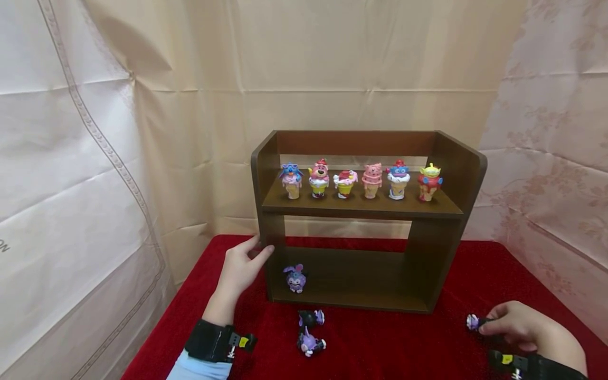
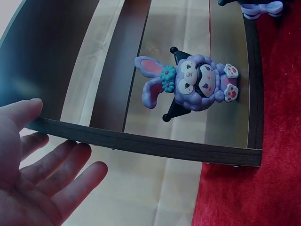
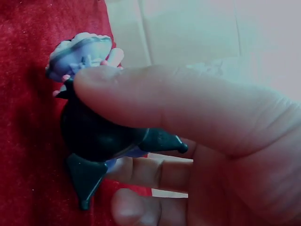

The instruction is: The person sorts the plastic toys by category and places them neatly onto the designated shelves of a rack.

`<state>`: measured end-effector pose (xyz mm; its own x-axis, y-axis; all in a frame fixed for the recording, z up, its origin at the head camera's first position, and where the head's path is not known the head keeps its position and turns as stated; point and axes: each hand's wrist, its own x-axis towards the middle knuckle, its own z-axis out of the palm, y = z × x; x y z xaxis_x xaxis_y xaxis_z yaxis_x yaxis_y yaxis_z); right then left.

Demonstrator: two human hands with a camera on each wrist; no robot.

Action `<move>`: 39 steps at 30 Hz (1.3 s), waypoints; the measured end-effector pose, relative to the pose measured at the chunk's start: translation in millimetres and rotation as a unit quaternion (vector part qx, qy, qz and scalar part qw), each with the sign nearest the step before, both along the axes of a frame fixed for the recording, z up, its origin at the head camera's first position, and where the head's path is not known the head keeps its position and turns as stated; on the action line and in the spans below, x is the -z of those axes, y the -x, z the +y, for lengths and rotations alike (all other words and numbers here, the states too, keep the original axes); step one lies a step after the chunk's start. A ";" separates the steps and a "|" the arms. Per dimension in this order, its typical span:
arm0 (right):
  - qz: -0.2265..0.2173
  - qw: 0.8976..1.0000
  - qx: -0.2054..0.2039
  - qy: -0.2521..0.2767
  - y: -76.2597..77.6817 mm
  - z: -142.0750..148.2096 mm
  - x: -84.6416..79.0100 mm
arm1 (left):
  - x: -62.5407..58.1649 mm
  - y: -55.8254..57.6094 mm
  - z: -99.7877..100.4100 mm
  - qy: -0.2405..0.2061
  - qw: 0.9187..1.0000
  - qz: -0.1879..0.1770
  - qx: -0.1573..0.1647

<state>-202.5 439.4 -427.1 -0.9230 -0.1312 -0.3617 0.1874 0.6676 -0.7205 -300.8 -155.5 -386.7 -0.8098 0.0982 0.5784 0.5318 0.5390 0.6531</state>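
My right hand (image 1: 518, 324) pinches a small black and purple figurine (image 3: 96, 129) above the red cloth at the right. In the right wrist view its pale purple skirt-like end points up, and the thumb covers part of it. At the left side panel of a brown two-tier shelf (image 1: 351, 306), my left hand (image 1: 242, 266) has its thumb by the front edge and its spread fingers outside. Inside the lower tier, near that panel, stands a purple rabbit-eared figurine (image 2: 195, 82). Two black and purple figurines, one farther back (image 1: 311, 317) and one nearer (image 1: 310, 343), lie in front of the shelf.
Several ice-cream-cone figurines stand in a row on the upper tier, from a blue one (image 1: 291, 179) to a green-headed one (image 1: 429, 182). Red cloth (image 1: 394, 348) covers the table. Beige curtains (image 1: 356, 63) hang behind, with pale sheets at both sides.
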 end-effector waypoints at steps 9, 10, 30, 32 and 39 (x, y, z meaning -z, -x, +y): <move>0.028 0.997 0.043 -0.055 2.1 -3.6 -11.5 | -1.4 -0.6 0.3 -0.002 1.000 -0.004 -0.001; 0.033 0.997 0.040 -0.054 2.4 -3.5 -13.1 | -1.5 -0.7 0.3 -0.002 1.000 -0.005 -0.001; 0.190 0.976 -0.013 -0.102 -6.3 -25.2 -52.8 | 1.1 0.4 -0.3 -0.004 1.000 -0.003 0.001; 0.202 0.974 -0.012 -0.107 -6.3 -28.5 -55.5 | 1.1 0.4 -0.4 -0.003 1.000 -0.003 -0.001; 0.237 0.966 -0.017 -0.104 -8.6 -40.4 -63.8 | 0.4 0.3 -0.4 0.000 1.000 0.001 -0.002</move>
